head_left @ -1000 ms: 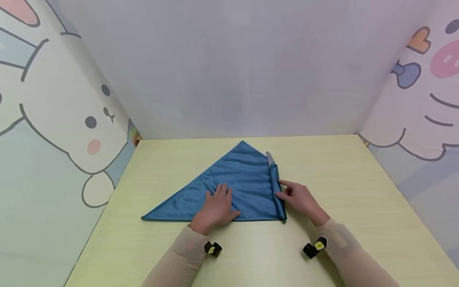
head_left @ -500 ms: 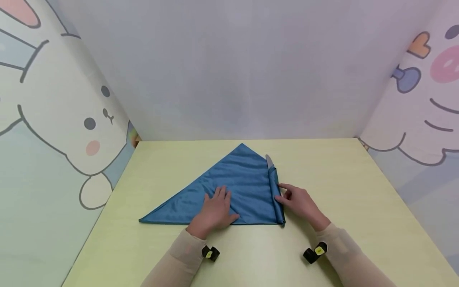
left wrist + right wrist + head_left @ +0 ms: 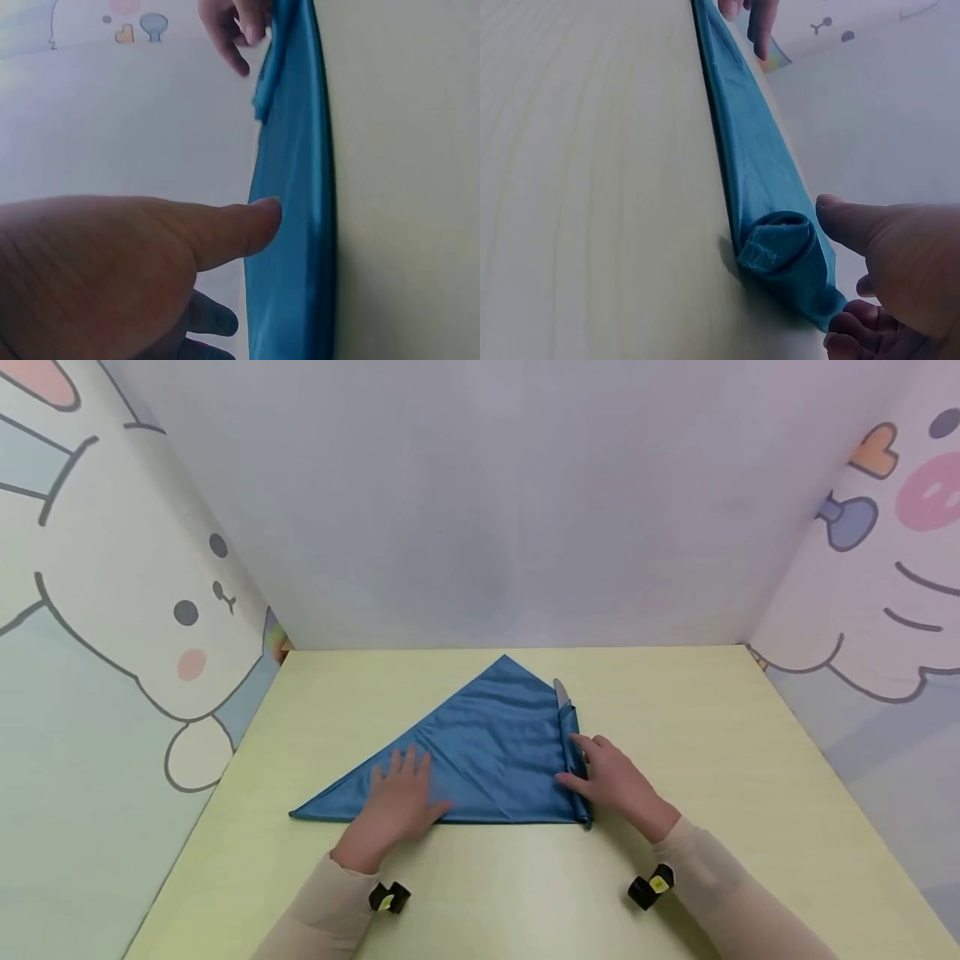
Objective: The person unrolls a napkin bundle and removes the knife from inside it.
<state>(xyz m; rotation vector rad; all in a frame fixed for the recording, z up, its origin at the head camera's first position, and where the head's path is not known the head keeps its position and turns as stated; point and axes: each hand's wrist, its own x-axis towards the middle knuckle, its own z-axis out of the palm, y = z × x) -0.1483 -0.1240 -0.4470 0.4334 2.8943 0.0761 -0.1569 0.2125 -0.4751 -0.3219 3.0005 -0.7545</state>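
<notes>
A blue satin-like cloth napkin (image 3: 487, 743) lies folded in a triangle, its right side rolled into a narrow tube (image 3: 567, 727). Out of the tube's far end sticks a flat grey tip (image 3: 561, 692), like a table knife's blade; the rest is hidden. My right hand (image 3: 618, 781) is at the roll, thumb stretched over its left side and index finger touching its top; in the right wrist view the thumb (image 3: 847, 221) stands apart from the rolled end (image 3: 780, 244). My left hand (image 3: 393, 797), slightly blurred, is spread over the cloth's left part, holding nothing.
The pale wooden table (image 3: 697, 718) extends around the cloth on all sides. A plain light wall (image 3: 480, 510) rises behind, with cartoon-printed panels (image 3: 112, 693) at both sides. Each wrist wears a small black camera (image 3: 651, 887).
My left hand has slid left along the cloth from its middle. My right hand's thumb has shifted left across the roll, where it gripped the roll's right side before.
</notes>
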